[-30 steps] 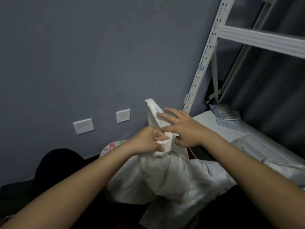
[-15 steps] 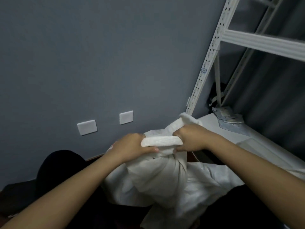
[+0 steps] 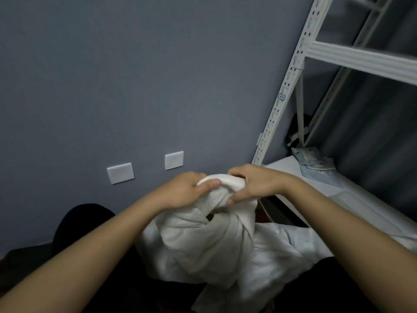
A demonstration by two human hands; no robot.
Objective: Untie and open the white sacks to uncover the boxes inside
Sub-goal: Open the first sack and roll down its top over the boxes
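On the grey wall (image 3: pixel 135 75) sit two white switch plates (image 3: pixel 120 173), low and side by side; below them lies a dark rounded shape (image 3: pixel 83 224); the left hand (image 3: pixel 180 192) curls its fingers and thumb round the rolled top edge of the white sack (image 3: pixel 203 240), which stands bunched in the middle foreground; the right hand (image 3: pixel 255 185) pinches the same edge from the other side, thumb underneath; further right rises a white metal rack (image 3: pixel 286 93), with papers (image 3: pixel 313 161) on its lower shelf.
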